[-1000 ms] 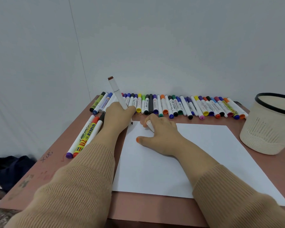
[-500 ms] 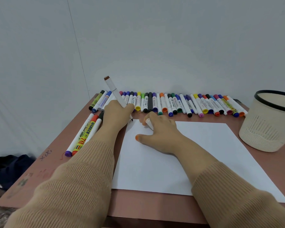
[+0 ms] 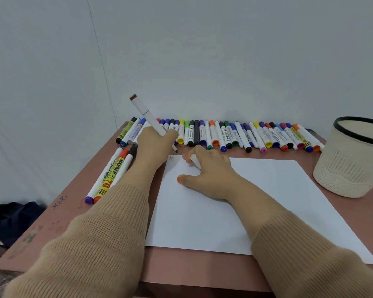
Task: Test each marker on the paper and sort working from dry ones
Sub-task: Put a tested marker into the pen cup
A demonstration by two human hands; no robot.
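Here, the white paper (image 3: 256,207) lies on the table. The right hand (image 3: 211,177) rests on its far left part, thumb spread, fingers pinching a white cap (image 3: 195,162). At the paper's far left corner, the left hand (image 3: 154,147) grips the uncapped brown marker (image 3: 148,116). Its long axis slants up and away leftward, nib down just off the paper's far edge, near a faint scribble (image 3: 171,158). The cap sits just right of the nib, so recapping looks like a short move. Three markers (image 3: 114,171) lie left of the paper, nearer the left hand. The marker row (image 3: 246,134) lies beyond its far edge.
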